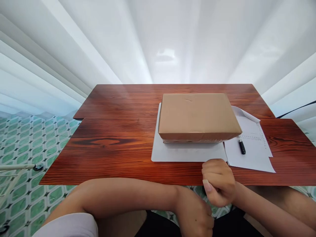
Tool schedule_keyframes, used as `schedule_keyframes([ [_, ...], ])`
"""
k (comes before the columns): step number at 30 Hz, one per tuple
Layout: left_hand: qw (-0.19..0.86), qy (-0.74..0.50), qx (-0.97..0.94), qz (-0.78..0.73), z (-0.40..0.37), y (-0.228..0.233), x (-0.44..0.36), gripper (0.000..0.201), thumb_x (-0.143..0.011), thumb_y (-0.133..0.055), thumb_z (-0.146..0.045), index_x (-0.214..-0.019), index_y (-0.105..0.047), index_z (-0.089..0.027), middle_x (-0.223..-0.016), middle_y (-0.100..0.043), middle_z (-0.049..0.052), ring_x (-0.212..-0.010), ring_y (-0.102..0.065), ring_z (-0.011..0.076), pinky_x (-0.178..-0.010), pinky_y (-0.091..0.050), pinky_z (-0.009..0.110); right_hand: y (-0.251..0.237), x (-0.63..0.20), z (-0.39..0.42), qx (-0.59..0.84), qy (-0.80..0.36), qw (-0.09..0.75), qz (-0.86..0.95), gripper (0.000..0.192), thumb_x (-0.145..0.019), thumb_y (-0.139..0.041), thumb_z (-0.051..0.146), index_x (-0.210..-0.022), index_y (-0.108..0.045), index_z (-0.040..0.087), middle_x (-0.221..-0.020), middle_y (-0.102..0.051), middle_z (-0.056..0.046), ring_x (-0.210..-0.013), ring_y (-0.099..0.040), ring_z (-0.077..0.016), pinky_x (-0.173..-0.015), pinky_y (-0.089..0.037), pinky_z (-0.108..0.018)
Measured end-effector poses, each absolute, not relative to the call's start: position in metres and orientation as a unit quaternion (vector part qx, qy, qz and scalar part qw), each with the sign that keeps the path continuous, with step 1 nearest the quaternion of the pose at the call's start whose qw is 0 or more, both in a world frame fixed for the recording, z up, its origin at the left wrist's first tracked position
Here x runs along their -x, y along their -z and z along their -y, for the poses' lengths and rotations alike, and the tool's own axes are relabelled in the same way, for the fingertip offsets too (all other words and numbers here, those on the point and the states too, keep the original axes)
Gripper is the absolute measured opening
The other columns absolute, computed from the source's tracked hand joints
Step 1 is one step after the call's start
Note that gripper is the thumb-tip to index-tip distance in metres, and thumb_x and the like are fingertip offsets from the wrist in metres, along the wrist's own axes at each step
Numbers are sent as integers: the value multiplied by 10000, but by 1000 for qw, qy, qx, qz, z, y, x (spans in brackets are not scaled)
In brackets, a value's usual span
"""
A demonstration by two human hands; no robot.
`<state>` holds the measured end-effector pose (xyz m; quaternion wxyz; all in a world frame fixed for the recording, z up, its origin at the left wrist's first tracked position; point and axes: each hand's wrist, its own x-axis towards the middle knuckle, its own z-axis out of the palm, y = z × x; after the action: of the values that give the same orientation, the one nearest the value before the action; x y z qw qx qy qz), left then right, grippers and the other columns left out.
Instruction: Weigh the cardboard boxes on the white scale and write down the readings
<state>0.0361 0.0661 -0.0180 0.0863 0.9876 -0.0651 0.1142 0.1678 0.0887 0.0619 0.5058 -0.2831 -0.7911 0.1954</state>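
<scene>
My right hand (218,181) is curled into a fist at the table's front edge, with its thumb folded alongside and nothing showing in it. Lower down, my left hand (195,212) hangs just in front of the edge, back of the hand up. Its fingers bend under in a loose fist and are mostly hidden; no object shows in them. Beyond the right fist, a closed brown cardboard box (197,113) rests on a white board (187,153). Neither hand touches the box.
To the right of the box lie white paper sheets (254,156) with handwriting, one corner curled. A black pen-like object (242,147) is on them. All this stands on a reddish wooden table (111,141). White curtains (172,39) hang behind; a metal frame (17,168) on a wheel stands at left.
</scene>
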Motion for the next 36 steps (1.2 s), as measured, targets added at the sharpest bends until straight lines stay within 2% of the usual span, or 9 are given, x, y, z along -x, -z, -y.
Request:
schedule_keyframes([
  [2, 80, -223, -938, 254, -74, 10, -36, 372, -735, -742, -326, -511, -469, -212, -576, -178, -7, -470, -316, 118, -473, -346, 284, -69, -176, -93, 296, -164, 514, 788, 351, -773, -428, 25, -741, -158, 247, -576, -183, 57, -516, -138, -140, -512, -132, -327],
  [5, 88, -395, -865, 297, -87, -8, -39, 349, -725, -661, -205, -486, -408, -202, -600, -123, -31, -452, -271, 109, -453, -318, 277, -77, -187, -97, 309, -119, 522, 786, 357, -781, -434, 19, -726, -164, 245, -564, -195, 58, -506, -157, -136, -513, -138, -327],
  [10, 39, -424, -872, 241, -111, -49, -46, 264, -694, -615, -147, -525, -421, -206, -584, -234, -31, -484, -274, 104, -423, -268, 262, -88, -201, -102, 327, -66, 527, 781, 372, -825, -453, 31, -681, -185, 246, -537, -218, 61, -494, -192, -126, -513, -150, -337],
  [14, -50, -381, -907, 170, -128, -84, -37, 287, -787, -602, -189, -563, -422, -199, -588, -264, -32, -489, -268, 106, -422, -234, 288, -99, -210, -107, 363, -34, 534, 763, 382, -854, -461, 45, -659, -195, 237, -533, -248, 60, -486, -220, -110, -501, -175, -318],
  [18, -103, -379, -917, 70, -141, -108, -20, 284, -875, -479, -202, -596, -427, -200, -554, -318, -29, -475, -290, 117, -434, -206, 321, -109, -221, -113, 399, -3, 550, 734, 391, -889, -458, 66, -648, -198, 230, -527, -251, 57, -482, -230, -102, -496, -187, -308],
  [24, -131, -442, -887, -37, -163, -121, 4, 142, -735, -486, -113, -752, -410, -232, -514, -425, -70, -433, -356, 121, -462, -247, 304, -115, -237, -120, 468, 19, 590, 658, 436, -967, -449, 188, -624, -183, 228, -520, -228, 48, -484, -231, -106, -511, -206, -309],
  [28, -114, -516, -838, -138, -171, -113, 20, 143, -778, -502, -80, -782, -475, -221, -556, -519, -51, -475, -479, 119, -511, -342, 277, -111, -241, -123, 494, 13, 613, 616, 429, -997, -445, 229, -636, -213, 236, -549, -230, 49, -509, -234, -122, -530, -212, -319],
  [32, -88, -557, -794, -226, -173, -106, 33, 146, -882, -498, -81, -827, -553, -205, -642, -573, -18, -548, -509, 123, -561, -392, 264, -103, -241, -129, 506, 11, 626, 593, 292, -985, -418, 203, -699, -367, 237, -611, -376, 34, -563, -357, -149, -567, -295, -315],
  [36, -20, -611, -722, -323, -176, -102, 37, 148, -980, -478, -164, -1007, -619, -200, -744, -596, 2, -657, -551, 141, -675, -458, 288, -93, -240, -136, 537, -15, 617, 575, 101, -976, -450, 262, -920, -528, 231, -890, -589, -40, -828, -556, -207, -721, -451, -340],
])
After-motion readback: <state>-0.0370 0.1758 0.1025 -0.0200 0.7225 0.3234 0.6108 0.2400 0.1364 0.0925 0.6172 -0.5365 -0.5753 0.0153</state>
